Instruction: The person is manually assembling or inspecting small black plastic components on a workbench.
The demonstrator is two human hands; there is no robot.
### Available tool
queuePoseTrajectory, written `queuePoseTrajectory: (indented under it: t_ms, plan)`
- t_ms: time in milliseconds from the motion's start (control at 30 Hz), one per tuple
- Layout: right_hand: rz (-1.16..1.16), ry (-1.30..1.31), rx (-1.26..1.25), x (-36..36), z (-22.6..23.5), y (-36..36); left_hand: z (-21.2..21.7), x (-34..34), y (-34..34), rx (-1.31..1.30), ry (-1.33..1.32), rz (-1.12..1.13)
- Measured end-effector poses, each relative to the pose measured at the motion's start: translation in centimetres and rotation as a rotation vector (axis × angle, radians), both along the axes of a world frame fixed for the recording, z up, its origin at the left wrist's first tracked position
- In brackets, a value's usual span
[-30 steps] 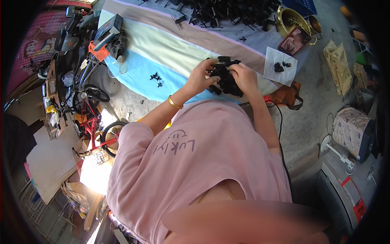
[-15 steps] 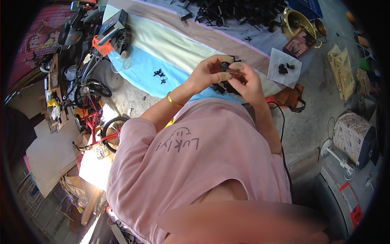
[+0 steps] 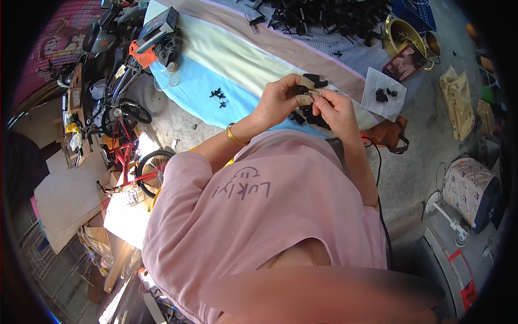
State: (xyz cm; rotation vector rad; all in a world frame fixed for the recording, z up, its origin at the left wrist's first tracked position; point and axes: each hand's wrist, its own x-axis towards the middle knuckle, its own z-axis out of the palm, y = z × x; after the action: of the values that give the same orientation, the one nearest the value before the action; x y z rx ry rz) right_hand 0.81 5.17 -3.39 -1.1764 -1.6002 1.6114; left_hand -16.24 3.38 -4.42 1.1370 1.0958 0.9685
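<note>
Over the near edge of the cloth-covered table, my left hand (image 3: 279, 101) pinches a small black plastic part (image 3: 304, 90) between thumb and index finger, both wrapped in tan tape. My right hand (image 3: 335, 112) meets it, thumb and fingertips pressed together against the left fingertips. Whatever lies in the right pinch is too small and covered to make out. Just beyond the fingers and below them are black plastic pieces (image 3: 318, 83), partly hidden by the hands. A white paper sheet (image 3: 373, 107) with several dark bits (image 3: 382, 95) lies right of my right hand.
A large heap of black plastic parts (image 3: 324, 19) covers the table's far side. Small black pieces (image 3: 218, 95) lie on the blue stripe. A brass-coloured pot (image 3: 389, 40) and a dark red card (image 3: 404, 62) sit far right; a box (image 3: 157, 28) stands far left. A black cable (image 3: 380, 189) runs by my right arm.
My right hand's fingers have closed in from a looser grip to a tight pinch at the left fingertips. The whole view has shifted slightly.
</note>
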Motion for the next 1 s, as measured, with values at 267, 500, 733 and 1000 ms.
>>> queuePoseTrajectory:
  t_ms: [267, 500, 733, 1000]
  plan:
    - [-0.041, 0.004, -0.018, -0.3, -1.3, -0.4, -0.4, 0.1, -0.1, 0.159, 0.155, -0.033]
    - [-0.215, 0.094, 0.038, 1.1, -1.1, -0.1, 2.0, 1.5, 0.2, 0.231, 0.455, 0.080]
    - [-0.096, 0.105, -0.055, 2.1, -0.2, -0.1, 3.9, -0.4, 0.6, 0.065, 0.066, -0.391]
    - [-0.021, 0.351, -0.098, 2.4, 0.7, -0.2, 1.7, -0.9, 0.9, -0.239, -0.545, -0.373]
